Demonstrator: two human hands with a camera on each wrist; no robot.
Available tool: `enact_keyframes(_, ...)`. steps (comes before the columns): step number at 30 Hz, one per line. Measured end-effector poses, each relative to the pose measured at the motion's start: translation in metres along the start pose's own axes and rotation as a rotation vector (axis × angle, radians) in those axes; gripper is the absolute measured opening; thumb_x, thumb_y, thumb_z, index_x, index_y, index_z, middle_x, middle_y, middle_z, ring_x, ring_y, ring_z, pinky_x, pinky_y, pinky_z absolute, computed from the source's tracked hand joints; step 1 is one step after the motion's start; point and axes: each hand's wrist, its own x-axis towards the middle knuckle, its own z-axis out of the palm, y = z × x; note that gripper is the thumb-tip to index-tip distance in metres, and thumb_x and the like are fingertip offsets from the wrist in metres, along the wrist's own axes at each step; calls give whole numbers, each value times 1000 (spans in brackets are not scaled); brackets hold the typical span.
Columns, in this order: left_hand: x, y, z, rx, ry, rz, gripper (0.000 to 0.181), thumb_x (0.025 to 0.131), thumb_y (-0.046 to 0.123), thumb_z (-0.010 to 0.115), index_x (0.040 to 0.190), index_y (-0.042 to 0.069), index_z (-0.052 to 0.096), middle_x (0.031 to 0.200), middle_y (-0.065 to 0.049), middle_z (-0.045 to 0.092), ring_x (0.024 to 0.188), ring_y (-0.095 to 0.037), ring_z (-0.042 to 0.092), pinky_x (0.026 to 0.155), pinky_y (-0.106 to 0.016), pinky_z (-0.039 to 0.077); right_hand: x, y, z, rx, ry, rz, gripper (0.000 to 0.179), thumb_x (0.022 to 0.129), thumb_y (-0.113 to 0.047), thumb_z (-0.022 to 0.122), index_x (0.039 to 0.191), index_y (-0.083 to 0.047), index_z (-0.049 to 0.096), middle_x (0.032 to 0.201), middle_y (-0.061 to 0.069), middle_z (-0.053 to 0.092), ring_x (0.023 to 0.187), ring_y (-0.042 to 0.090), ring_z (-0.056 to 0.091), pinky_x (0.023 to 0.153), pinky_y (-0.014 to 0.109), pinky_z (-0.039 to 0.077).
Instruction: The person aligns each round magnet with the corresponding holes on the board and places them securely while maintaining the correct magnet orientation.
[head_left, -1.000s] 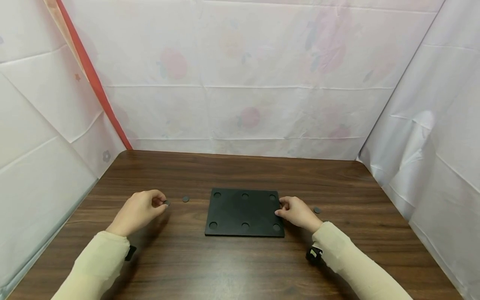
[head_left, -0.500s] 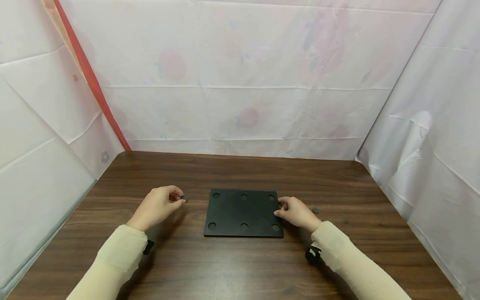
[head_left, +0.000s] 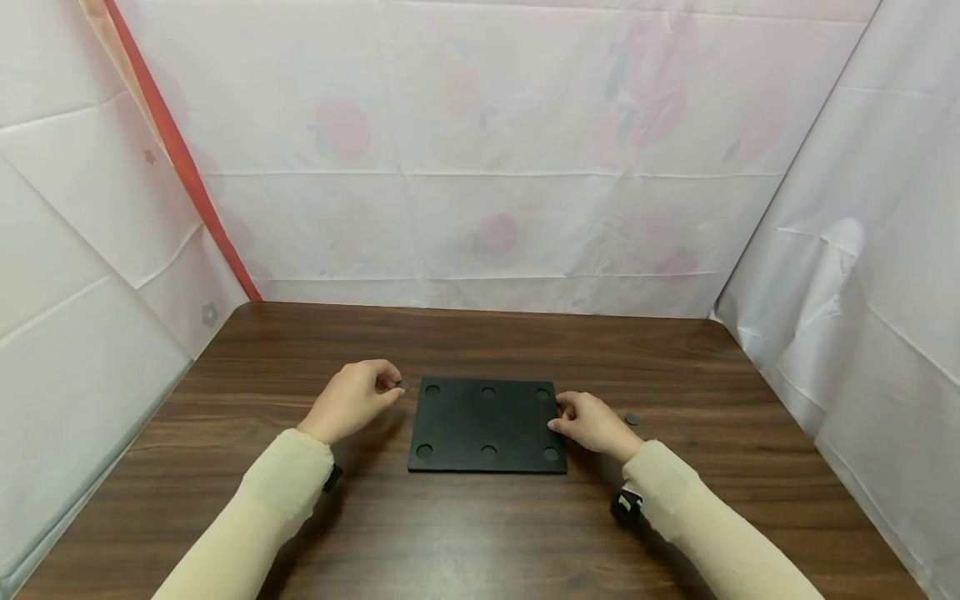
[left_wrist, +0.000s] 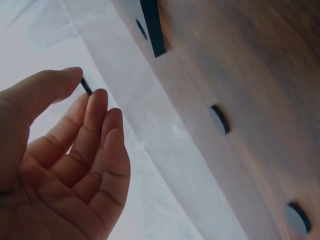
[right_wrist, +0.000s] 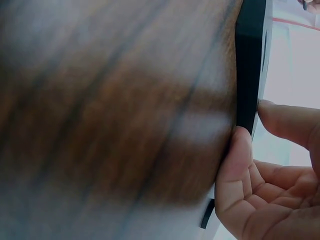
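A flat black board [head_left: 487, 421] with round recesses along its far and near edges lies on the table. Left of it, my left hand [head_left: 352, 402] is raised over the table and pinches a small dark disc [head_left: 402, 385] between thumb and fingertips; the left wrist view shows that disc [left_wrist: 86, 86] edge-on. My right hand [head_left: 592, 423] grips the board's right edge, thumb on top and fingers against the side, as the right wrist view shows. Another dark disc [head_left: 632, 419] lies right of that hand.
Two more discs, a nearer disc [left_wrist: 219, 120] and a farther disc [left_wrist: 298, 219], rest on the wooden table [head_left: 480, 533] in the left wrist view; the left arm hides them from the head view. White patterned curtains [head_left: 480, 167] enclose the table's back and sides.
My left hand has moved right with the pinched disc, passing over a disc on the table and coming close to the board's far left corner. The right hand and board have stayed put.
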Motion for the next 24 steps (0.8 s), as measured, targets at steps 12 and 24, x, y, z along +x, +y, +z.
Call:
enact_keyframes(12, 21, 10, 12, -14, -55, -40, 19, 92, 19, 69, 106, 8, 69, 96, -5, 70, 85, -17, 65, 76, -37, 56, -1, -1, -1, 3, -15, 5, 54, 94, -17, 66, 140, 4, 48, 64, 0, 53, 51, 11, 40, 52, 25, 35)
enact_keyframes(24, 38, 12, 26, -1, -131, -83, 19, 93, 20, 68, 108, 8, 68, 98, -6, 69, 82, -17, 64, 73, -36, 55, -1, 1, 0, 13, -27, 0, 55, 94, -18, 66, 141, 4, 47, 64, 1, 54, 51, 12, 40, 52, 27, 35)
